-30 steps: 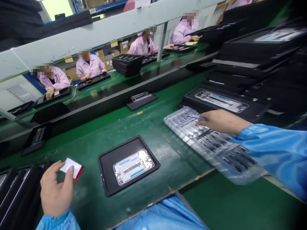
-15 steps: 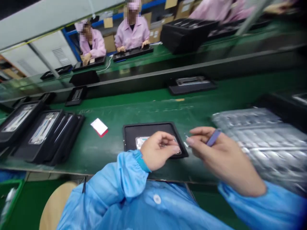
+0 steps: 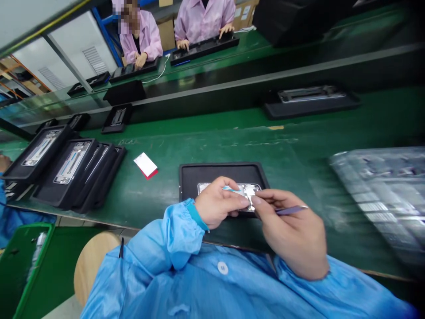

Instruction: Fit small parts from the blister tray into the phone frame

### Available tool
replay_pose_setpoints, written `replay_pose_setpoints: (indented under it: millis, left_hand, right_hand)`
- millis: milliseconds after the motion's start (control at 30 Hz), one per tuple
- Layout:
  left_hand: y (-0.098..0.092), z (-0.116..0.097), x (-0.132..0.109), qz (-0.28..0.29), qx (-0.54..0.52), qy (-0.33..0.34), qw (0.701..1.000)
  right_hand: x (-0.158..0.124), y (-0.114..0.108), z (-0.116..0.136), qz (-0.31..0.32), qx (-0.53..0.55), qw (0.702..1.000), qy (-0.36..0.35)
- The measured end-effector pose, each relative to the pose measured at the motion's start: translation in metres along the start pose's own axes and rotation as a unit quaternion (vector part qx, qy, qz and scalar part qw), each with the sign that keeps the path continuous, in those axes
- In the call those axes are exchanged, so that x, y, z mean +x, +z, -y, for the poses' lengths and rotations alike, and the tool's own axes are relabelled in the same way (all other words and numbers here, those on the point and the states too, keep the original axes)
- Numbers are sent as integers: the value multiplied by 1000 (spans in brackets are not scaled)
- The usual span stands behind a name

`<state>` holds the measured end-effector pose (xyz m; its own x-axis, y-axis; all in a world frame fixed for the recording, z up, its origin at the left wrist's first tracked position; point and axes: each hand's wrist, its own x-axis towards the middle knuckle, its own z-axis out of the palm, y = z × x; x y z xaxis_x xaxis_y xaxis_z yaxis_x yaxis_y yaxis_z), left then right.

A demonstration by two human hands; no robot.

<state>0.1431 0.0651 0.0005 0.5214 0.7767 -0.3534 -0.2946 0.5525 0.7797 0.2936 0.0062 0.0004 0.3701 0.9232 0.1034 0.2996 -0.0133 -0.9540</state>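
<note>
We note both hands low over the black tray (image 3: 222, 170): left hand (image 3: 219, 203), fingertips in a narrow pinch on a pale blue film (image 3: 232, 189) — on the phone frame (image 3: 202, 188), its long axis lying sideways in the tray. Right hand (image 3: 292, 232) grips a slim purple tool (image 3: 290, 211). Loaded stacked trays (image 3: 49, 195) sit left of the tray.

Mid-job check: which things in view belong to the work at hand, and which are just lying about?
In use: left hand, right hand, phone frame, its tray, purple tool.

Lying about: white-and-red card, stacked trays, plastic blister tray.
</note>
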Motion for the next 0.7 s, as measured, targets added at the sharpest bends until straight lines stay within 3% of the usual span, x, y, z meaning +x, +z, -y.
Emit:
replay_pose_setpoints:
  millis: [533,633,700]
  left_hand:
    - [-4,-3,13,1,26,5,1000]
    - [-8,-6,12,5,37,-8,999]
    - [-12,-9,11,23,41,-25,999]
  right_hand:
    - [1,17,-14,-90,-61,992,-57]
    - [2,10,-17,-62,-46,991,-106]
    - [8,-4,-17,-16,-51,980,-193]
